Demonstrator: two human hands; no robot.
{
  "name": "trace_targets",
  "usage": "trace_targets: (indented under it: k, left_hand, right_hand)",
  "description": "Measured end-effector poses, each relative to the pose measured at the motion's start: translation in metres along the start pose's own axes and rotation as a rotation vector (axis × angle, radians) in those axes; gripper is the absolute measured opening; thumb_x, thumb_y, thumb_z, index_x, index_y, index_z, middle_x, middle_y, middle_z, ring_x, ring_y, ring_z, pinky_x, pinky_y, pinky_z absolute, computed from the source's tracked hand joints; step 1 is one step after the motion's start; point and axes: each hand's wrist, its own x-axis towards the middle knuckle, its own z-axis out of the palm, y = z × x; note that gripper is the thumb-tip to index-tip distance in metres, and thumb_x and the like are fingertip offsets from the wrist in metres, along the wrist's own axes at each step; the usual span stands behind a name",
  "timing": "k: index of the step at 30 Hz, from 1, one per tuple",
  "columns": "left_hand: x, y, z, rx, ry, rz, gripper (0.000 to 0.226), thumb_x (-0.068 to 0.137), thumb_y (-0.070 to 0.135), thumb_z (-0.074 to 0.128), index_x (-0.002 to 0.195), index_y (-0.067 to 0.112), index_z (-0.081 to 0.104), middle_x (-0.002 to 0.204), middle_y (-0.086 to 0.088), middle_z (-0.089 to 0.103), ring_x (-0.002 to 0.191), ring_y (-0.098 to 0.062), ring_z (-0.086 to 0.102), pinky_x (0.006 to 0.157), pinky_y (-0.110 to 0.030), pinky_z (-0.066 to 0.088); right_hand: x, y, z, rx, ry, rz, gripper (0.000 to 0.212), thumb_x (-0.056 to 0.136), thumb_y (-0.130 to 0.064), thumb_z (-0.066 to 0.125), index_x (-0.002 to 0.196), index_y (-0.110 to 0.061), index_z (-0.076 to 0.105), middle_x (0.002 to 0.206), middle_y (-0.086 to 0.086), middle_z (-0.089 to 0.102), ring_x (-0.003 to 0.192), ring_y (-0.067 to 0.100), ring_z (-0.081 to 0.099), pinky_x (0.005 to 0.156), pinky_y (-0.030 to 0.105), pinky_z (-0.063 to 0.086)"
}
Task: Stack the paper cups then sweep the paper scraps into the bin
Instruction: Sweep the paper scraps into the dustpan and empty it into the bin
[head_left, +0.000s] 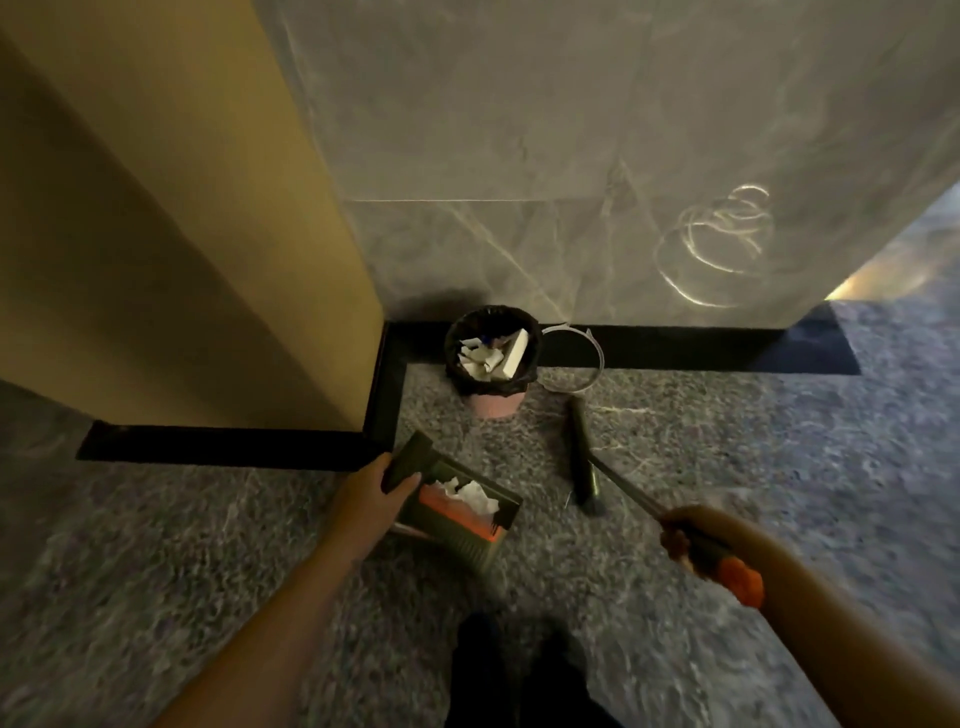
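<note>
L hand (379, 488) grips dustpan (464, 543), R hand (691, 540) grips broom (581, 447)

Your left hand (385, 488) extended forward, forearm bare, fingers curled round dustpan handle (413, 456). Your right hand (685, 540), slightly blurred, grips broom handle (628, 488); forearm angles in from lower right.
</note>
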Motion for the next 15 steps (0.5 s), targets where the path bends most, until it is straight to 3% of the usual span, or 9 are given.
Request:
trace_targets:
  k: [3, 6, 11, 13, 15]
  left_hand:
    - [0.011, -0.005, -0.005, 0.025, -0.028, -0.003, 0.04, 0.094, 0.037, 0.055, 0.126, 0.012, 0.053, 0.113, -0.019, 0.06, 0.105, -0.037, 0.058, 0.088, -0.046, 0.047]
    - [0.016, -0.005, -0.01, 0.15, -0.082, 0.036, 0.055, 0.097, 0.039, 0.047, 0.148, 0.034, 0.026, 0.123, -0.014, 0.059, 0.108, -0.035, 0.058, 0.09, -0.046, 0.049]
    - [0.012, -0.008, -0.012, 0.312, -0.088, 0.153, 0.069, 0.099, 0.035, 0.045, 0.14, 0.054, -0.007, 0.12, -0.009, 0.06, 0.098, -0.028, 0.06, 0.069, -0.033, 0.041]
    - [0.008, -0.009, -0.01, 0.263, -0.058, 0.198, 0.071, 0.098, 0.032, 0.049, 0.135, 0.058, -0.007, 0.119, -0.006, 0.061, 0.096, -0.025, 0.06, 0.066, -0.03, 0.042]
    - [0.004, -0.009, -0.008, 0.155, -0.02, 0.228, 0.073, 0.095, 0.028, 0.054, 0.136, 0.057, 0.002, 0.123, -0.004, 0.061, 0.102, -0.026, 0.06, 0.077, -0.034, 0.05]
  right_hand:
    - [0.005, 0.008, 0.003, -0.031, 0.003, -0.002, 0.021, 0.098, -0.006, 0.04, 0.08, 0.002, 0.047, 0.042, 0.01, 0.05, 0.025, 0.015, 0.047, 0.027, 0.016, 0.038]
    - [0.006, 0.01, 0.006, 0.004, 0.035, 0.006, 0.018, 0.097, -0.005, 0.04, 0.086, 0.006, 0.048, 0.044, 0.017, 0.057, 0.028, 0.019, 0.054, 0.026, 0.02, 0.041]
    - [0.01, 0.016, 0.021, 0.053, -0.022, 0.032, 0.016, 0.096, -0.004, 0.042, 0.082, 0.002, 0.047, 0.048, 0.011, 0.052, 0.026, 0.013, 0.048, 0.027, 0.018, 0.039]
    - [0.01, 0.015, 0.026, 0.063, -0.033, 0.046, 0.013, 0.094, -0.002, 0.046, 0.082, -0.001, 0.046, 0.043, 0.007, 0.046, 0.025, 0.01, 0.043, 0.027, 0.016, 0.037]
    - [0.009, 0.012, 0.029, 0.062, -0.041, 0.049, 0.013, 0.093, 0.0, 0.046, 0.08, -0.002, 0.046, 0.041, 0.005, 0.044, 0.024, 0.009, 0.041, 0.028, 0.014, 0.036]
